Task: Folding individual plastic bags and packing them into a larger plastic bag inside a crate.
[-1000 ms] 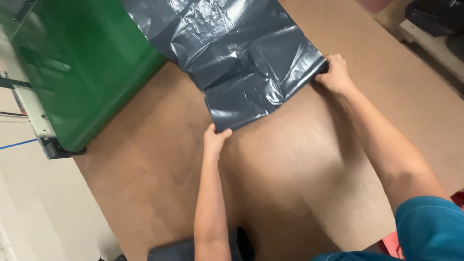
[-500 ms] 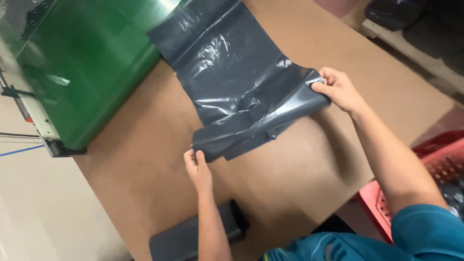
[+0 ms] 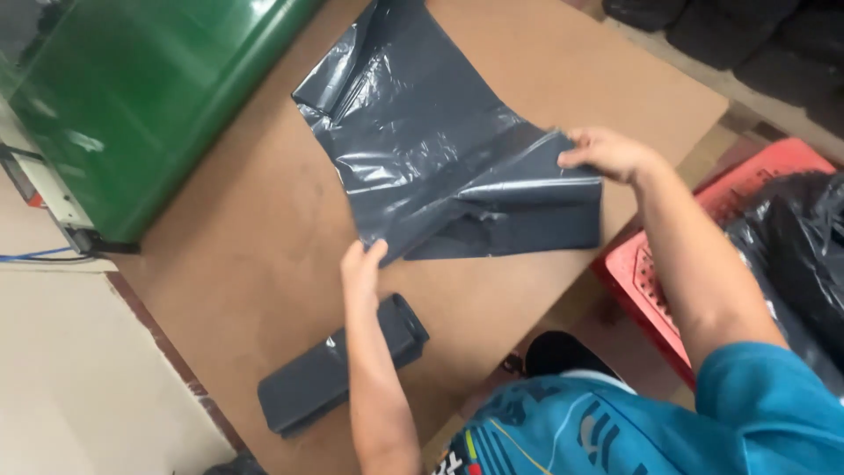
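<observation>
Watching feed from my end. Left hand [image 3: 362,268] pinching near corner of dark grey plastic bag [image 3: 440,158], fingers closed on edge. Right hand [image 3: 607,151] gripping opposite corner, lifted a bit off brown tabletop [image 3: 237,229]. Bag spread across table middle, near edge folded under itself, far end running toward green machine [image 3: 132,97]. Folded grey bag bundle [image 3: 338,365] lying flat just beside left forearm. Red crate [image 3: 651,281] off table edge at right, black bags [image 3: 791,255] in it.
</observation>
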